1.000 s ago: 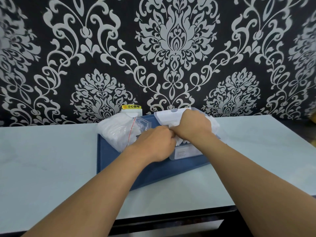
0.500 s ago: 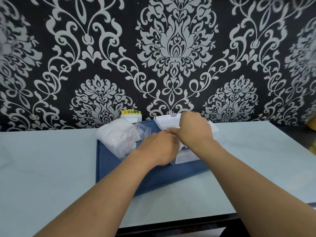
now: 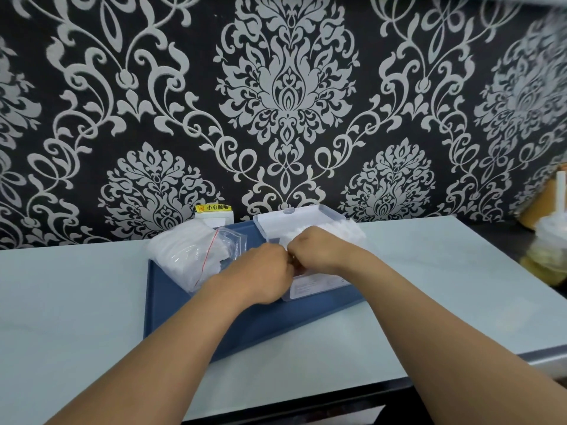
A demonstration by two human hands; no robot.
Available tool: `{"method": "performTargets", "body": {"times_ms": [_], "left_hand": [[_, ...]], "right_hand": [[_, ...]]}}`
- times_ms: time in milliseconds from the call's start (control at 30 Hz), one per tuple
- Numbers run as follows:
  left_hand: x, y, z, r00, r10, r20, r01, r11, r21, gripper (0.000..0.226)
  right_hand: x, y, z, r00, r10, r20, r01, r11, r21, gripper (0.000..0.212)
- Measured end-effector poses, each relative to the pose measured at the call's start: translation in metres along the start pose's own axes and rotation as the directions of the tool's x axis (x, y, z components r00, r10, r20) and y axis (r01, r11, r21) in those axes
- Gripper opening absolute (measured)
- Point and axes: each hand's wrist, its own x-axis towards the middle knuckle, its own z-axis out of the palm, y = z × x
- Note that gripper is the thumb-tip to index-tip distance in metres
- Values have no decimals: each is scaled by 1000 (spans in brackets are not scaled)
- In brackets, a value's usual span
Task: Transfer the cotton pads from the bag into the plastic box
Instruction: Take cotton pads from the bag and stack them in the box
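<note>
Both hands have dropped lower over the box since a second ago | left hand (image 3: 264,273) and right hand (image 3: 317,251) knuckle to knuckle, fingers curled under, grip not discernible | cotton pads (image 3: 343,230) white, fluffy, heaped in clear plastic box (image 3: 310,288), lid raised behind | bag (image 3: 190,253) clear, red-striped, pads inside, left on blue tray (image 3: 171,302).

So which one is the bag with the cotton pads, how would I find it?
Find the blue tray in the middle of the pale table. The bag lies on the tray's far left corner, left of both hands and the clear plastic box. It is the soft, crinkly see-through pouch with a thin red line, stuffed with white.
</note>
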Motion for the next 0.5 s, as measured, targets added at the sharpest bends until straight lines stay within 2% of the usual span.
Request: {"method": "performTargets", "body": {"times_ms": [133, 233, 300, 367, 400, 433, 467, 500], "left_hand": [[-2, 1, 0, 1000, -3, 9, 3, 1000, -13, 25], [-11, 6, -6, 998, 15, -57, -16, 1000, -13, 32], [-21, 7, -16, 988, 25, -152, -30, 999, -30, 36], [-35, 5, -32, 962, 49, -269, -76, 993, -92, 46], [-43, 0, -42, 926, 38, -375, -102, 983, -152, 46], [-48, -9, -52, 860, -7, -510, -126, 966, -225, 37], [-53, -21, -62, 763, -91, -640, -141, 943, -301, 23], [-59, -36, -72, 651, -199, -733, -132, 920, -368, 14]], "right_hand": [[-1, -3, -1, 997, -20, 68, 23, 998, -52, 27], [-7, -5, -7, 994, -62, 87, 67, 997, -50, 29], [-18, -13, -10, 995, -97, 31, 97, 995, 4, 29], [-28, -21, -12, 978, -171, -122, 174, 985, 12, 27], [-32, -27, -13, 939, -251, -236, 249, 968, -36, 26], [-36, -34, -13, 887, -330, -322, 328, 943, -61, 24], [-41, -41, -12, 862, -383, -332, 398, 917, -23, 22], [-45, -49, -7, 868, -424, -257, 447, 894, 37, 20]]}}
